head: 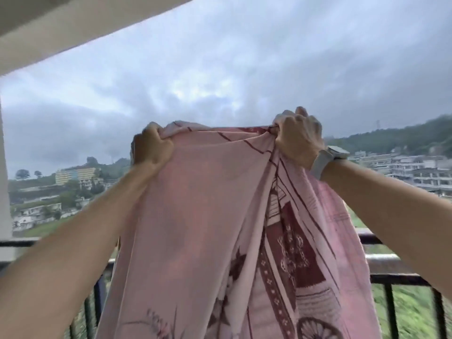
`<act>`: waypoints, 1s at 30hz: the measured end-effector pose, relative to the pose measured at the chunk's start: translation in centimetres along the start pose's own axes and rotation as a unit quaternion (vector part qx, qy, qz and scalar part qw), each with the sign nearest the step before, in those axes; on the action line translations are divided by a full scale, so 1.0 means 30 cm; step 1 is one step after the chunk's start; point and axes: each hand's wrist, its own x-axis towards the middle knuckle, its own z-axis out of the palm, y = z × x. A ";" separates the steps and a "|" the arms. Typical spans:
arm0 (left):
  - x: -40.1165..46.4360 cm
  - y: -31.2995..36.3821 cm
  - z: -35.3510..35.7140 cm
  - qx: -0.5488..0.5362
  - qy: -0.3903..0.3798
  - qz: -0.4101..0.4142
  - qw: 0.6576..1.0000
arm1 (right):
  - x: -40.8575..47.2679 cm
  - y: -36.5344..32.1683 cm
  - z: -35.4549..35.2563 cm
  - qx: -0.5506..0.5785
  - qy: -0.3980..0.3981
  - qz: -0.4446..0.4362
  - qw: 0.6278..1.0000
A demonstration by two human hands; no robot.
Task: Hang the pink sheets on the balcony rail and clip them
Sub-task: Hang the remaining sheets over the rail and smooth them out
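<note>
Both bare forearms of the person reach up from the lower corners, nearest to the viewer. Between them hangs the pink sheet, held high in front of the cloudy sky; it has a dark red printed pattern on its right part and falls down past the bottom edge. Behind it runs the dark balcony rail, which the cloth covers in the middle. On the left, the left hand grips the top edge, fingers curled around a bunch of cloth. On the right, the right hand grips the other gathered corner in its closed fingers. A grey watch sits on that wrist.
</note>
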 end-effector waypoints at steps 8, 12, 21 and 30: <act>0.039 0.054 0.296 0.146 -0.134 0.251 0.948 | 0.046 0.150 0.113 -0.146 -0.091 0.101 0.980; -0.164 -0.124 0.536 0.183 -0.273 0.248 0.911 | -0.176 0.128 0.212 -0.023 -0.378 0.161 0.912; -0.223 -0.255 0.587 0.063 -0.364 0.164 0.914 | -0.422 -0.301 0.071 0.176 -0.534 -0.041 0.826; -0.273 -0.330 0.409 -0.027 -0.467 0.179 0.866 | -0.501 -0.418 0.061 0.267 -0.464 -0.047 0.843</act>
